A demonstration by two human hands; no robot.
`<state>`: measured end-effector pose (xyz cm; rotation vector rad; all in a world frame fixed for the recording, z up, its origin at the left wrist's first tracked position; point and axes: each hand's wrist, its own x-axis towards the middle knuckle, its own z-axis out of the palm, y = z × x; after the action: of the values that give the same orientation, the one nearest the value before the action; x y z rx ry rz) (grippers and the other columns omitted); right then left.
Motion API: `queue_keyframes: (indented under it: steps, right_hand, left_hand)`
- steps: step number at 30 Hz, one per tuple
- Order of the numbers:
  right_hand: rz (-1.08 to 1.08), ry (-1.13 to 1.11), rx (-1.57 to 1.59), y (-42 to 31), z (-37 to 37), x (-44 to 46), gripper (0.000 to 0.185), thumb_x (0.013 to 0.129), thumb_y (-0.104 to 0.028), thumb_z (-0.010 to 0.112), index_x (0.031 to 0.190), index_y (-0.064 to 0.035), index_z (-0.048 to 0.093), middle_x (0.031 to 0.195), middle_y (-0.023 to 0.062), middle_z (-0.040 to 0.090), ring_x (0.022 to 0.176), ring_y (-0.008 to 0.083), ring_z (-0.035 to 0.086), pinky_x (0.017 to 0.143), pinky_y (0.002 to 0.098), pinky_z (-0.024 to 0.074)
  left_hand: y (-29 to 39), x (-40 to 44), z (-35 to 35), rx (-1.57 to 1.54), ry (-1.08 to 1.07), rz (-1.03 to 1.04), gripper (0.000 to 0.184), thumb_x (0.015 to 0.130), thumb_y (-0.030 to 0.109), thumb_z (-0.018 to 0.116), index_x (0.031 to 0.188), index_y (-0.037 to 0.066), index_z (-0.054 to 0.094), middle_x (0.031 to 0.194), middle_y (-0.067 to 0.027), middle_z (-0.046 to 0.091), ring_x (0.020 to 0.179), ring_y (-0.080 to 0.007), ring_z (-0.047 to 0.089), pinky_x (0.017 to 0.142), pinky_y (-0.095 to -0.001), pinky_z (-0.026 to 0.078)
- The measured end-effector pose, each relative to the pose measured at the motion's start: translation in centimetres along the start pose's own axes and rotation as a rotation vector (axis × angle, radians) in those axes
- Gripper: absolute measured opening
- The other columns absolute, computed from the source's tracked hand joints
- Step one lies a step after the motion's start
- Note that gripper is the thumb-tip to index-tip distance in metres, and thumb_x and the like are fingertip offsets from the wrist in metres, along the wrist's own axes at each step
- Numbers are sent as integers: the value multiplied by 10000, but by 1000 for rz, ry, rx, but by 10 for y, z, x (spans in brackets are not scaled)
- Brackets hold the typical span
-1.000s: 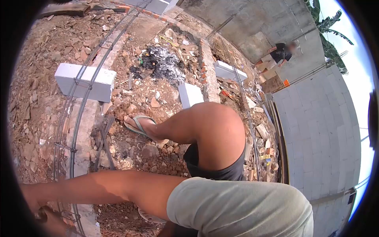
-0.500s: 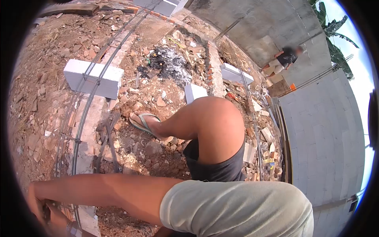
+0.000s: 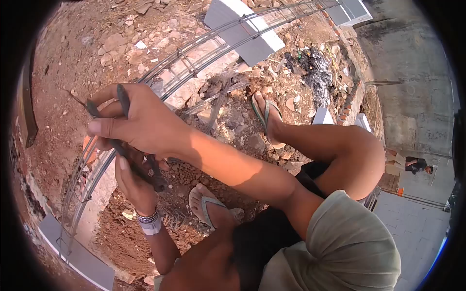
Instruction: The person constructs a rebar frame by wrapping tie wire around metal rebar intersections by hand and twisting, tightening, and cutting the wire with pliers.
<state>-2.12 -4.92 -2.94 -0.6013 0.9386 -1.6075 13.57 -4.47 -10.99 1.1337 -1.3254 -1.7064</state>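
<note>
My right hand (image 3: 138, 121) is wrapped round the handles of a dark pincer-like tool (image 3: 124, 101), whose heavy end points down toward my left hand. My left hand (image 3: 135, 190), with bracelets and a pale band on its wrist, is curled below, close against the tool's lower end; what its fingers grip is hidden and too dark to make out. A thin dark wire (image 3: 74, 99) sticks out past my right fingers. Both hands are in front of a long rebar cage (image 3: 194, 69) lying along a concrete strip.
Pale blocks stand under the rebar (image 3: 245, 30) and at the lower left (image 3: 75, 257). Ash (image 3: 318, 77) lies on the rubble beyond my sandalled foot (image 3: 267, 114). Dark strips (image 3: 221, 104) lie near the concrete strip. Another person (image 3: 415, 165) is by the far wall (image 3: 412, 102).
The view has swung toward the left, so the blocks, ash and other person appear farther right. Both hands and the dark tool have come into clear view from the lower left edge.
</note>
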Motion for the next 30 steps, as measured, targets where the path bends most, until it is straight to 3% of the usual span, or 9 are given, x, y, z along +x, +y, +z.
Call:
queue_keyframes:
  steps: [4, 10, 13, 16, 19, 20, 22, 26, 30]
  right_hand:
    - [291, 91, 179, 56, -41, -54, 430, 933, -96, 735, 1281, 26, 516, 1021, 162, 715, 816, 228, 725, 689, 310, 613]
    - [421, -33, 321, 121, -51, -65, 383, 939, -127, 734, 1270, -58, 555, 1060, 140, 701, 947, 265, 714, 748, 383, 611]
    - [462, 25, 342, 144, -70, -70, 356, 929, -220, 761, 1207, -64, 601, 1058, 117, 699, 938, 257, 703, 803, 416, 598]
    - [432, -25, 242, 178, -97, -85, 426, 943, -382, 728, 1178, -45, 614, 1050, 109, 695, 917, 253, 688, 851, 415, 581]
    - [579, 186, 230, 187, -106, -91, 487, 968, -476, 660, 1166, -32, 628, 1078, 119, 702, 987, 261, 679, 904, 419, 557]
    - [610, 283, 66, 187, -107, -90, 531, 999, -569, 548, 1133, -64, 639, 1098, 93, 701, 1001, 241, 677, 959, 420, 539]
    - [649, 361, -202, 185, -122, -87, 499, 1032, -510, 534, 1188, -46, 636, 1131, 101, 705, 1016, 221, 674, 968, 388, 522]
    - [456, 359, -806, 165, -138, -76, 427, 1073, -376, 524, 1276, -13, 623, 1146, 105, 711, 1013, 170, 663, 938, 307, 494]
    - [46, 69, -798, 109, -103, -55, 295, 1021, -271, 632, 1148, -8, 673, 1109, 68, 710, 1031, 167, 636, 949, 341, 472]
  left_hand:
    - [-43, -39, -19, -223, -330, -528, 520, 1114, 416, 354, 1208, -33, 599, 1061, -124, 692, 905, -206, 690, 798, -334, 557]
    - [-107, -64, -71, -544, -717, -498, 295, 1064, 200, 526, 1251, -20, 586, 1134, -116, 683, 1031, -192, 674, 909, -341, 539]
    - [-102, -73, -83, -272, -480, -649, 216, 1041, 136, 540, 1195, -2, 601, 1096, -112, 673, 1034, -220, 660, 900, -371, 522]
    - [-118, -82, -94, 499, -323, -35, 154, 1022, 119, 559, 1114, 1, 590, 1004, -128, 643, 974, -299, 645, 849, -397, 501]
    - [-116, -95, -89, 671, -158, 16, 112, 998, 102, 581, 1046, 1, 570, 930, -165, 598, 901, -375, 603, 812, -434, 478]
    - [-112, -98, -90, 785, -120, 84, 112, 996, 101, 585, 1050, 4, 569, 943, -174, 599, 902, -384, 602, 811, -436, 479]
    - [-104, -98, -94, 1017, -40, 235, 113, 991, 99, 591, 1056, 10, 568, 969, -191, 603, 905, -402, 598, 807, -439, 483]
    - [-81, -97, -93, 822, 139, 118, 125, 970, 150, 642, 1019, 37, 617, 909, -164, 639, 833, -372, 636, 715, -443, 499]
    - [-48, -84, -88, 926, 19, 213, 144, 945, 200, 686, 948, 57, 670, 819, -125, 659, 729, -336, 652, 629, -429, 500]
